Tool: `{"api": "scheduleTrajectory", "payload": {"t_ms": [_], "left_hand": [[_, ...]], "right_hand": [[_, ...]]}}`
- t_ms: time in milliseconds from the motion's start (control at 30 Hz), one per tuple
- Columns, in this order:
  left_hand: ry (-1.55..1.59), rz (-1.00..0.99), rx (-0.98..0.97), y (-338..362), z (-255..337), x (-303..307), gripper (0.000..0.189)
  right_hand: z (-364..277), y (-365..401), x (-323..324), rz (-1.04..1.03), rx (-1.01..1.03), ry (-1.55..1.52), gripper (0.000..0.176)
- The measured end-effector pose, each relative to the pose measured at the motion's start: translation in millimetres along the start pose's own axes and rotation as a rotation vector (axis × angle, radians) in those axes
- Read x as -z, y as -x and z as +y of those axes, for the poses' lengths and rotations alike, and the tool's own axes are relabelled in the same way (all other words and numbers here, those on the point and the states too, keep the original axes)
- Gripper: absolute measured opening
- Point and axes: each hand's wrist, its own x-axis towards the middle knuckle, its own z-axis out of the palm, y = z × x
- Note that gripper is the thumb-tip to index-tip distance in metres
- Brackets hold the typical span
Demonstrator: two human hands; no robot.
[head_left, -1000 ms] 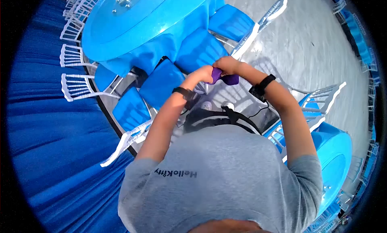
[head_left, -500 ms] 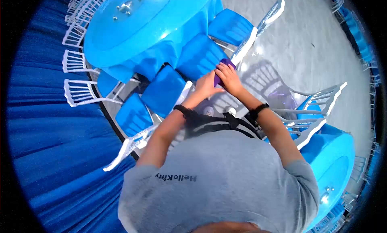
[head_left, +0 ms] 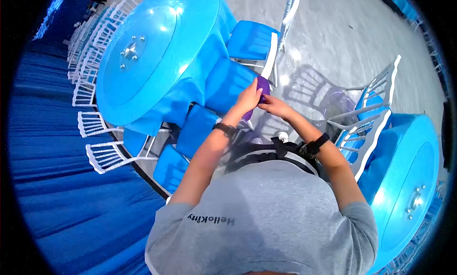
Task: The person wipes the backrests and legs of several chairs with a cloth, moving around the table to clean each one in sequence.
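Holding a bunched purple cloth (head_left: 263, 84): left hand (head_left: 248, 98) and right hand (head_left: 276, 106).

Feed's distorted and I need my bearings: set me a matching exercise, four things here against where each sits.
Things:
1 purple cloth
2 round blue table
3 blue drape
4 grey T-shirt

Places:
A along the left side
B gripped in left hand
C bottom, on the person
D upper left, ringed by white chairs

Pairs: 1-B, 2-D, 3-A, 4-C.

Round blue table (head_left: 143, 61), ringed by white chairs (head_left: 102, 156) with blue cushions (head_left: 250, 39). Blue drapes (head_left: 47, 189) to its left, grey floor (head_left: 333, 37) to its right.
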Motion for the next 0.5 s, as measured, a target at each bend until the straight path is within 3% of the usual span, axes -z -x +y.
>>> {"api": "scheduleTrajectory", "payload": {"t_ms": [67,100,133,267,400,500], "left_hand": [[-0.039,0.034,0.023,-15,-2,-9,0.031],[-0.037,0.023,0.003,-24,1,-12,0.031],[-0.018,0.023,0.032,-35,4,-15,0.031],[0.185,0.123,0.002,-79,-6,-33,0.031],[0.34,0.108,0.04,-97,-4,-36,0.036],[0.54,0.02,0.003,-91,-3,-29,0.04]], "right_hand": [[1,-9,-6,0.036,0.075,-0.144,0.058],[-2,-12,-6,0.066,0.156,-0.275,0.062],[-7,-14,-5,0.15,0.132,-0.2,0.07],[-17,-23,-2,0.408,0.277,-0.43,0.073],[1,-48,9,0.478,0.3,-0.587,0.073],[-6,-37,11,0.599,0.163,-0.658,0.064]]}}
